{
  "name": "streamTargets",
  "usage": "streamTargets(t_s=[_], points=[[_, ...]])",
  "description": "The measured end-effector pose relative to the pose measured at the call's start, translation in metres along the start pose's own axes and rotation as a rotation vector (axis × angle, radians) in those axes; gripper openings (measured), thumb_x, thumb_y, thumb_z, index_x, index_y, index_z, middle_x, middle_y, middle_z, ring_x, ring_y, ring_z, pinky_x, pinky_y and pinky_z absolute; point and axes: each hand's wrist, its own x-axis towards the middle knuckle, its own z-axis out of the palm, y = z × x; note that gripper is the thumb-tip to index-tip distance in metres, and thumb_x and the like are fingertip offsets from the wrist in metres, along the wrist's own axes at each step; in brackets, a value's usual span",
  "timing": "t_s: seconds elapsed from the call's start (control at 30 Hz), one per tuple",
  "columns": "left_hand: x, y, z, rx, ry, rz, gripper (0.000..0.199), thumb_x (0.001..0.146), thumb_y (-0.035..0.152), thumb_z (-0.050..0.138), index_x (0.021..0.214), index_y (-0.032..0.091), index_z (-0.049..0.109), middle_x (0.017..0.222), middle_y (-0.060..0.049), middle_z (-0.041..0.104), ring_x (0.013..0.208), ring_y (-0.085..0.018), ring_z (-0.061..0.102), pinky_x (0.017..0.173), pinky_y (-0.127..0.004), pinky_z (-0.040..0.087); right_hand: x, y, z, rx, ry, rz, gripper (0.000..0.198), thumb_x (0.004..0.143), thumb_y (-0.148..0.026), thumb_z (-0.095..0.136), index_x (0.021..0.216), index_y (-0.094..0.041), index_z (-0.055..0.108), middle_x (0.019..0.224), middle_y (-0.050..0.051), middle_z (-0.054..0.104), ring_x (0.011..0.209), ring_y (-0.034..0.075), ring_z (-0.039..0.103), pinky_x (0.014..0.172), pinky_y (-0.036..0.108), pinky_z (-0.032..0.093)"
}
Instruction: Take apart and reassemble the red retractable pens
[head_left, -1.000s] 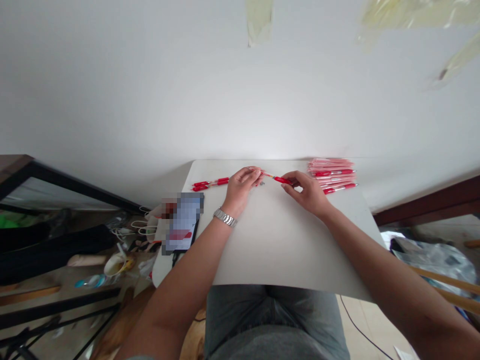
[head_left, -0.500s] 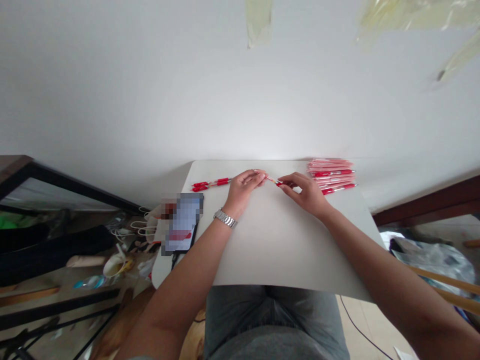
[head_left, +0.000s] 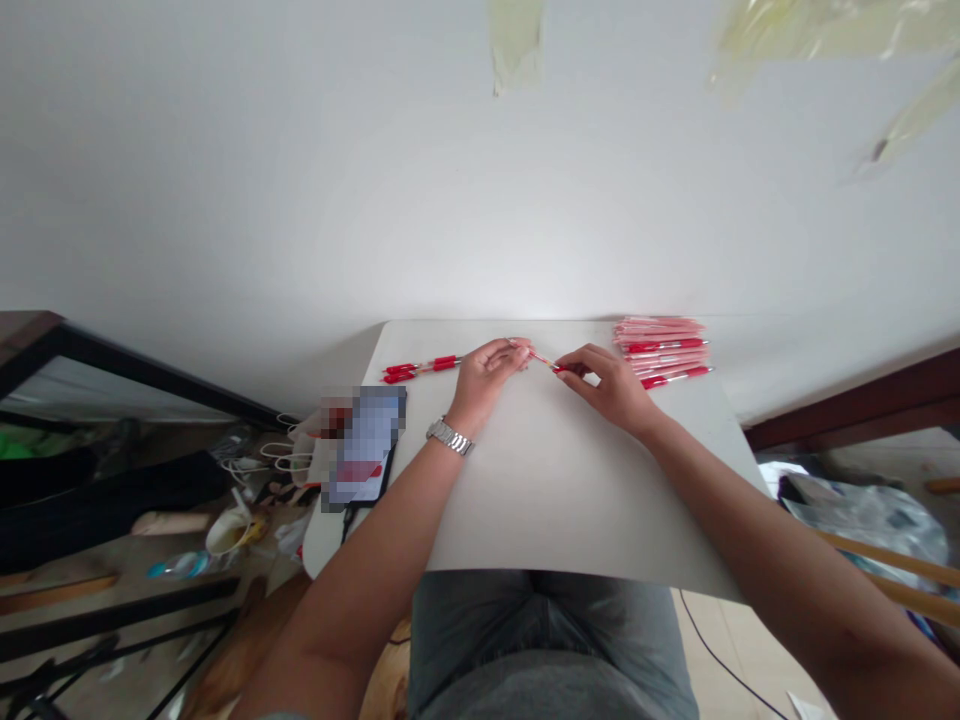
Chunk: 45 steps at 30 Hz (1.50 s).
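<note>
Between my two hands, over the white table [head_left: 555,480], a red pen [head_left: 543,359] with a clear middle section slants down to the right. My left hand [head_left: 493,368] has its fingers closed round the upper left end and hides it. The thumb and forefinger of my right hand [head_left: 604,378] pinch the red lower right end. Left of my left hand lie two red pens [head_left: 422,368] side by side. Beyond my right hand is a stack of pink-red sticks, probably pen refills [head_left: 660,328], with a couple of red pens [head_left: 679,376] among them.
A phone [head_left: 367,450], partly blurred out, lies at the table's left edge with a cable attached. White wall [head_left: 450,200] rises behind the table. A paper bag [head_left: 307,445] stands off the left edge, and a plastic bag [head_left: 885,515] is at the right.
Almost nothing differs. Both hands stay on the pen in the same place, and the view has shifted very slightly.
</note>
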Motion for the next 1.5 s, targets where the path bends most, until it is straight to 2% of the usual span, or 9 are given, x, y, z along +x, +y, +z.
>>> streamTargets(t_s=[0.13, 0.27, 0.43, 0.53, 0.63, 0.97, 1.5], points=[[0.002, 0.004, -0.003, 0.022, 0.073, 0.044, 0.036, 0.084, 0.049, 0.082, 0.101, 0.018, 0.079, 0.106, -0.012, 0.079, 0.093, -0.021, 0.074, 0.092, -0.038, 0.057, 0.001, 0.001, -0.001, -0.002, 0.026, 0.009, 0.029, 0.101, -0.05, 0.06, 0.107, -0.024, 0.073, 0.094, 0.008, 0.071, 0.079, 0.021, 0.067, 0.072, 0.037, 0.058], [0.004, 0.009, -0.013, 0.208, 0.078, 0.153, 0.032, 0.089, 0.049, 0.076, 0.1, 0.02, 0.079, 0.108, -0.012, 0.078, 0.103, -0.024, 0.073, 0.099, -0.038, 0.054, 0.002, 0.002, -0.002, -0.021, 0.061, 0.004, 0.028, 0.102, -0.049, 0.06, 0.106, -0.024, 0.073, 0.092, 0.007, 0.07, 0.079, 0.021, 0.066, 0.072, 0.036, 0.058], [0.005, 0.009, -0.029, 0.68, -0.052, 0.337, 0.02, 0.096, 0.028, 0.065, 0.112, 0.023, 0.076, 0.114, -0.009, 0.074, 0.104, -0.023, 0.068, 0.1, -0.038, 0.053, 0.002, 0.003, -0.003, -0.038, 0.07, -0.001, 0.025, 0.102, -0.045, 0.061, 0.106, -0.023, 0.072, 0.094, 0.008, 0.071, 0.08, 0.02, 0.066, 0.072, 0.036, 0.057], [0.006, 0.007, -0.035, 0.985, -0.124, 0.365, 0.031, 0.093, 0.017, 0.062, 0.121, 0.024, 0.071, 0.117, -0.009, 0.07, 0.109, -0.025, 0.064, 0.104, -0.043, 0.051, 0.002, 0.002, -0.003, -0.046, 0.085, -0.011, 0.024, 0.102, -0.044, 0.061, 0.106, -0.023, 0.072, 0.095, 0.007, 0.071, 0.079, 0.019, 0.066, 0.072, 0.035, 0.057], [0.006, 0.005, -0.037, 1.15, -0.175, 0.354, 0.04, 0.09, 0.016, 0.062, 0.129, 0.023, 0.067, 0.122, -0.009, 0.067, 0.114, -0.028, 0.06, 0.106, -0.047, 0.05, 0.002, 0.002, -0.003, -0.048, 0.096, -0.016, 0.022, 0.102, -0.042, 0.062, 0.107, -0.022, 0.072, 0.094, 0.007, 0.071, 0.079, 0.019, 0.066, 0.072, 0.034, 0.056], [0.008, -0.003, -0.037, 1.178, -0.265, 0.398, 0.054, 0.086, 0.012, 0.061, 0.139, 0.023, 0.06, 0.134, -0.008, 0.066, 0.125, -0.03, 0.056, 0.113, -0.047, 0.045, 0.002, 0.004, -0.002, -0.048, 0.086, -0.018, 0.02, 0.102, -0.04, 0.063, 0.106, -0.023, 0.072, 0.092, 0.007, 0.071, 0.079, 0.02, 0.066, 0.072, 0.035, 0.056], [0.009, -0.004, -0.034, 1.163, -0.248, 0.392, 0.035, 0.095, 0.02, 0.062, 0.13, 0.025, 0.065, 0.124, -0.006, 0.072, 0.115, -0.027, 0.062, 0.103, -0.045, 0.05, 0.002, 0.003, -0.003, -0.054, 0.076, -0.015, 0.019, 0.101, -0.04, 0.063, 0.106, -0.023, 0.072, 0.091, 0.006, 0.07, 0.078, 0.019, 0.066, 0.071, 0.034, 0.056]])
